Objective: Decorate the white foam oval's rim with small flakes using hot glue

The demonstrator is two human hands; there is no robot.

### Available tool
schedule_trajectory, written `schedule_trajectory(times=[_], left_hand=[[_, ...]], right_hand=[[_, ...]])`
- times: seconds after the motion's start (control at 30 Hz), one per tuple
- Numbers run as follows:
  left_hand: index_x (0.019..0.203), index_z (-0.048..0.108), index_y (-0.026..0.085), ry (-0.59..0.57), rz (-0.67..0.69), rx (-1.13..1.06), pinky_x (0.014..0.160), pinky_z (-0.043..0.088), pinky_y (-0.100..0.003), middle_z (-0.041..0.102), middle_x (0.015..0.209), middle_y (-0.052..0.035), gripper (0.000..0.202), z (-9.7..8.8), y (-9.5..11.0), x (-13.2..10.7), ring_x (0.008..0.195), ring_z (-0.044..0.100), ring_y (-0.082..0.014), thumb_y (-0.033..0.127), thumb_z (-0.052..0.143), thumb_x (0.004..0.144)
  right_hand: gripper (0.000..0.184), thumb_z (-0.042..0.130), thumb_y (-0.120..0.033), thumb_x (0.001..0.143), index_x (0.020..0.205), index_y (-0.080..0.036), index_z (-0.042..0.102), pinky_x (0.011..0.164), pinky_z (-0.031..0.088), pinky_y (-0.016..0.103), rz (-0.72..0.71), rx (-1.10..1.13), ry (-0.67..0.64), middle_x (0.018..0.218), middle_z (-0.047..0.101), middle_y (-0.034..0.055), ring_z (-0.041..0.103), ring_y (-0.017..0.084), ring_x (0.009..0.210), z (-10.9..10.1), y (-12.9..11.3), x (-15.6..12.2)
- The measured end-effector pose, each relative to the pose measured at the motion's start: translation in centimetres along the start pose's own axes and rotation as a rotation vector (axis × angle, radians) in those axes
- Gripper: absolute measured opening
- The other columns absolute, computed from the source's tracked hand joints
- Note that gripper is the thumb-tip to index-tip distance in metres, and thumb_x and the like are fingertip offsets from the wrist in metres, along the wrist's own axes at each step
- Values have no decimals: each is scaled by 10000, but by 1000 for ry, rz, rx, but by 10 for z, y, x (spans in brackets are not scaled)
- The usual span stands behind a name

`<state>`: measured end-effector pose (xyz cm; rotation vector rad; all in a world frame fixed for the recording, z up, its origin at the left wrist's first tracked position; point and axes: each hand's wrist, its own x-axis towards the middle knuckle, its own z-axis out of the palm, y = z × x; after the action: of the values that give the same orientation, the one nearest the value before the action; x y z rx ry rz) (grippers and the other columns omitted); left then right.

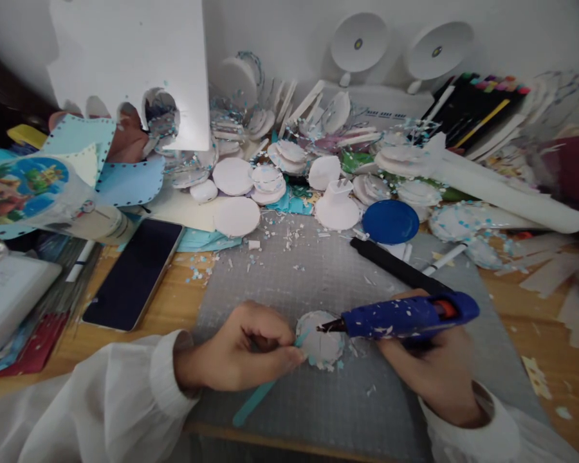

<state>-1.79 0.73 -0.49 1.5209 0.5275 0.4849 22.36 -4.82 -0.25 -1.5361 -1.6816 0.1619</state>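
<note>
My left hand (244, 347) is closed in a pinch on the edge of a small white foam disc (324, 347) flecked with pale blue, lying on the grey cutting mat (318, 276). A light blue strip (253, 402) runs from under that hand toward me. My right hand (431, 366) grips a blue hot glue gun (405, 316), whose nozzle tip touches the disc's top. Both wrists wear white sleeves.
A dark phone (134, 273) lies left of the mat. A blue lid (390, 221), a black pen (395, 263), many white foam discs (236, 215) and scraps crowd the back. White foam board (130, 64) stands at the back left; marker pens (482, 106) at the right.
</note>
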Motion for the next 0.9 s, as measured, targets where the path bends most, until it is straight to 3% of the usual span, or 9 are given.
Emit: schedule_trajectory(times=[0.67, 0.9], left_hand=[[511, 312, 175, 13, 71, 29, 487, 282, -239, 315, 465, 44, 417, 1, -1, 2, 476, 348, -77, 205, 539, 860], [510, 321, 172, 17, 87, 22, 492, 283, -244, 340, 475, 37, 417, 1, -2, 1, 484, 351, -80, 200, 548, 859]], right_hand=[[74, 602, -284, 731, 747, -233, 551, 432, 509, 239, -78, -78, 5, 569, 641, -6, 619, 170, 447, 0, -2, 1], [104, 614, -259, 714, 792, -233, 551, 403, 486, 221, -44, -24, -8, 544, 631, -30, 602, 159, 427, 1, 0, -2]])
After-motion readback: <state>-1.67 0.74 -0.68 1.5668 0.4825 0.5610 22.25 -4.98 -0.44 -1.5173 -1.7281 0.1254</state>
